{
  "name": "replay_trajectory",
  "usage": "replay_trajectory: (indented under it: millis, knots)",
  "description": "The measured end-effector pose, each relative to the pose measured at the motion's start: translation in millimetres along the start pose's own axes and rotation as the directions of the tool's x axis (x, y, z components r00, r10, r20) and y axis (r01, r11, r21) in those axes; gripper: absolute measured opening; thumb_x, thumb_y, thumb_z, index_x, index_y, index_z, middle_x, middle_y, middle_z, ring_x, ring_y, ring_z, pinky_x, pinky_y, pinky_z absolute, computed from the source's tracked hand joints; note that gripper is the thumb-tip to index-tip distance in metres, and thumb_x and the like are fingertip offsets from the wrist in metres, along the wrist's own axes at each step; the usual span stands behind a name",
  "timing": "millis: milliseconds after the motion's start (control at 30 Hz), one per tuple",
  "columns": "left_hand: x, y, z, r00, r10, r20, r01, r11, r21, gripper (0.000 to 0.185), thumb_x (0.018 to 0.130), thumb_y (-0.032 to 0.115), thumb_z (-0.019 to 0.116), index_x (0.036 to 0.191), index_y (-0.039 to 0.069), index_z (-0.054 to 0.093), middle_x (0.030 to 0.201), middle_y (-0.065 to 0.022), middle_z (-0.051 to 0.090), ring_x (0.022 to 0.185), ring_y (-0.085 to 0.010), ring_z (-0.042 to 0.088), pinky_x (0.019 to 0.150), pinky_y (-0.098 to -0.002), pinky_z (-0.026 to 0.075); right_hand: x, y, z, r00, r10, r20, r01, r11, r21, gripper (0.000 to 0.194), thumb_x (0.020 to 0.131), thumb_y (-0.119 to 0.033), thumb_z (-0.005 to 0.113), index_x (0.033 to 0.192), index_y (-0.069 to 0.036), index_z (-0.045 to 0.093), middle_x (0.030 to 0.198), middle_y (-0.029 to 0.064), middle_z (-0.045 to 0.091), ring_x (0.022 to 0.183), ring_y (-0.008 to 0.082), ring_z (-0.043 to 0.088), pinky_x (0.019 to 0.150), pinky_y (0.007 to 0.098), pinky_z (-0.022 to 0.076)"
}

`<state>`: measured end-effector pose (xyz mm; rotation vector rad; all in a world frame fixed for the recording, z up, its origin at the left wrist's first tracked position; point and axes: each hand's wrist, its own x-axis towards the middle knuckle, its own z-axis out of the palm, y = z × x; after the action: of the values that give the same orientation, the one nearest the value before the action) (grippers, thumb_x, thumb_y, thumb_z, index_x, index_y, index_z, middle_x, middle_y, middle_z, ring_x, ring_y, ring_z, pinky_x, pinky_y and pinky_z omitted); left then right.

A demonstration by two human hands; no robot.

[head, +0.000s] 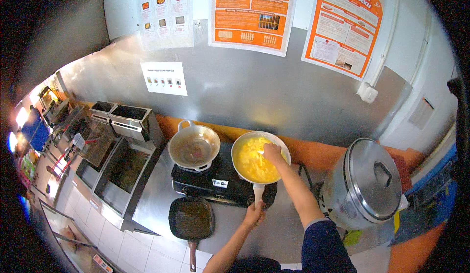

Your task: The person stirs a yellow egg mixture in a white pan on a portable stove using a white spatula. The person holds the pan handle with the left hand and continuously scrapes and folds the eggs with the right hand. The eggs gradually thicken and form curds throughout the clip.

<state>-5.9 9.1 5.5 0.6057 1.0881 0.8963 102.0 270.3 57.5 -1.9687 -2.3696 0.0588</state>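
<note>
A light-coloured frying pan [235, 154] sits on the right burner of a black two-burner gas stove [209, 185]. Yellow, partly set egg [255, 166] in soft folds covers its inside. My left hand [254, 214] is wrapped around the pan's pale handle [258, 193]. Over the egg, my right hand [273, 153] is curled around a utensil, of which only a small pale bit shows below the fingers. A metal wok [194, 146] with loop handles rests on the left burner, with a little brown residue at its bottom.
On the steel counter [227, 225], a dark square grill pan [191, 218] lies before the stove. A large lidded metal pot [374, 181] stands at the right. Deep fryers [123, 170] are at the left. Printed posters [253, 16] hang on the wall behind.
</note>
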Motion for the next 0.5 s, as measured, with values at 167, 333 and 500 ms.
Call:
replay_trajectory:
  millis: [167, 333, 500]
  knots:
    - [-2, 1, 1, 1.0, 0.018, 0.003, -0.018, 1.0, 0.018, 0.043, 0.091, 0.044, 0.045, 0.101, 0.003, 0.049, 0.058, -0.0038, 0.047, 0.039, -0.0098, 0.039, 0.036, -0.024, 0.03, -13, 28, -11, 0.996, 0.024, 0.083, -0.018, 0.997, -0.078, 0.036, 0.067, -0.027, 0.069, 0.096, -0.006, 0.062, 0.094, 0.013, 0.064, 0.091, 0.0292, 0.061, 0.074, 0.045, 0.0465]
    - [8, -8, -2, 1.0, 0.017, -0.025, -0.016, 0.999, 0.042, 0.043, 0.091, 0.044, 0.046, 0.101, 0.003, 0.048, 0.057, -0.0027, 0.044, 0.04, -0.0093, 0.038, 0.036, -0.0243, 0.03, -42, 39, -28, 0.978, 0.039, 0.204, -0.02, 0.995, -0.099, 0.041, 0.064, -0.03, 0.07, 0.095, -0.006, 0.062, 0.093, 0.0129, 0.065, 0.088, 0.0268, 0.063, 0.074, 0.0424, 0.0474]
    - [6, -9, -3, 1.0, 0.018, 0.002, -0.018, 1.0, 0.008, 0.042, 0.092, 0.044, 0.045, 0.1, 0.003, 0.048, 0.055, -0.0015, 0.042, 0.041, -0.0088, 0.037, 0.036, -0.0243, 0.029, -68, 24, -51, 0.922, 0.004, 0.386, 0.034, 0.995, -0.092, 0.037, 0.061, -0.03, 0.07, 0.088, -0.004, 0.065, 0.083, 0.0137, 0.067, 0.079, 0.0276, 0.065, 0.07, 0.0438, 0.049]
